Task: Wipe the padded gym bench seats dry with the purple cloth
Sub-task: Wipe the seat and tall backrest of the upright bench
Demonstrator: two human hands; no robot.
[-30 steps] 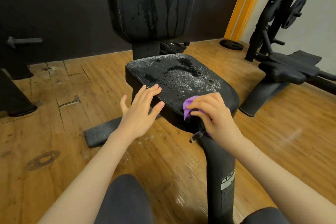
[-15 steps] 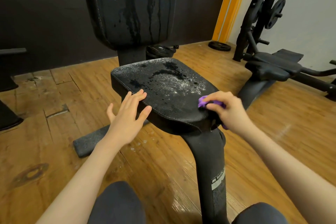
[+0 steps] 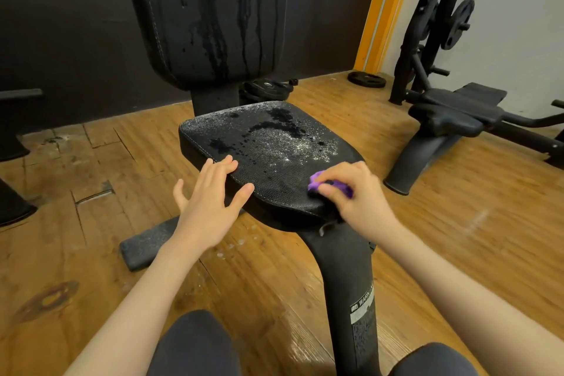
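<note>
A black padded seat point(image 3: 268, 143) stands in front of me, speckled with water droplets across its far half. Behind it rises the upright back pad point(image 3: 210, 15), streaked with wet runs. My right hand point(image 3: 357, 195) presses a bunched purple cloth point(image 3: 317, 185) onto the seat's near right corner; most of the cloth is hidden under my fingers. My left hand point(image 3: 210, 201) rests flat, fingers spread, on the seat's near left edge and holds nothing.
The seat's black post point(image 3: 348, 278) runs down between my knees. A floor bar point(image 3: 146, 244) lies to the left on the wooden floor. A second black bench point(image 3: 451, 113) and a weight rack point(image 3: 433, 24) stand at the right, weight plates point(image 3: 366, 79) behind.
My right hand has slid the cloth along the seat's near right edge, out to the corner and slightly back in. My left hand stays on the left edge. My view has shifted.
</note>
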